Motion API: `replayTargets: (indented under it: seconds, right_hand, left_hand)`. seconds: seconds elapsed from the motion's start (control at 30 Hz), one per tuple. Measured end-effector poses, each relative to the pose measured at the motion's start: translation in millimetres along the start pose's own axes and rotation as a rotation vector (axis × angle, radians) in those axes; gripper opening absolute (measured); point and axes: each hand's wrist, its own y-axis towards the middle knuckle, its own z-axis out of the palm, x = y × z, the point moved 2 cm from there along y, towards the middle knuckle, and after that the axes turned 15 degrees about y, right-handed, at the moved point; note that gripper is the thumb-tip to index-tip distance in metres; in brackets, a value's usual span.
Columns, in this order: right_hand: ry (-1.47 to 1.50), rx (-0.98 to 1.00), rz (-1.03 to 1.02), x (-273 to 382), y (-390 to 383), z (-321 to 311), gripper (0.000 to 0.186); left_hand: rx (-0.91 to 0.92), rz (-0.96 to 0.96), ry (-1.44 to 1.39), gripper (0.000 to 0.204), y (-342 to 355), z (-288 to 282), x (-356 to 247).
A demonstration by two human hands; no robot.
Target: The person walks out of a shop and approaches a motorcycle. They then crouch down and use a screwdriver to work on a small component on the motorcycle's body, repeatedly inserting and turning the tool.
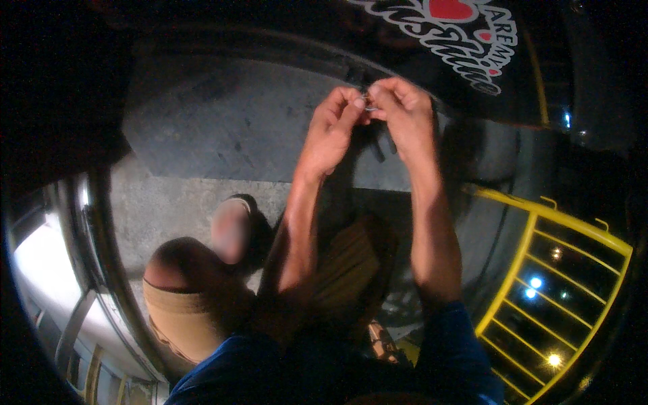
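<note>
My left hand (pixel 334 125) and my right hand (pixel 405 121) meet at the upper middle, thumbs and fingers pinched round a small, thin silvery piece (pixel 366 102), perhaps wire; its shape is too small to tell. Just behind them runs the dark lower edge of a black panel (pixel 371 34) bearing a white-lettered sticker with red hearts. Beneath my hands is a flat dark grey surface (pixel 223 121), with a dark narrow part below my fingertips that I cannot make out.
A yellow barred railing (pixel 533 223) stands at right, with lights beyond. Grey concrete (pixel 142 202) lies below the dark surface. My bent knee (pixel 182 290) and a foot (pixel 229 229) show at lower left. A bright window-like frame (pixel 47 256) is at the far left.
</note>
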Motion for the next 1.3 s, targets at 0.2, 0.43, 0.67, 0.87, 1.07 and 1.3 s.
replayTargets:
  seconds: [0.2, 0.43, 0.67, 0.87, 1.07, 1.3]
  right_hand:
    - [-0.026, 0.068, 0.012, 2.4, -5.9, -4.6, 0.013]
    - [-0.597, 0.251, 0.011, 24.2, -7.3, 2.1, 0.020]
    - [-0.619, 0.326, -0.018, 27.6, -6.1, 2.6, 0.021]
    - [-0.461, 0.226, -0.005, 17.4, -8.5, 2.4, 0.021]
    - [-0.542, 0.185, -0.165, 21.4, -16.3, 8.0, 0.016]
    - [-0.634, 0.264, -0.203, 26.7, -11.3, 11.7, 0.015]
  left_hand:
    - [-0.053, 0.011, 0.045, 0.007, -2.0, 0.4, -1.0]
    - [-0.097, 0.103, 0.213, 0.007, -2.3, -3.7, -2.0]
    - [-0.170, 0.127, 0.401, 0.010, -5.5, -4.1, -1.2]
    - [-0.287, 0.170, 0.342, 0.011, -4.8, -4.8, 12.2]
    - [-0.329, 0.233, 0.342, 0.012, -4.6, -4.7, 18.4]
    - [-0.282, 0.171, 0.416, 0.009, -8.3, -6.6, 20.4]
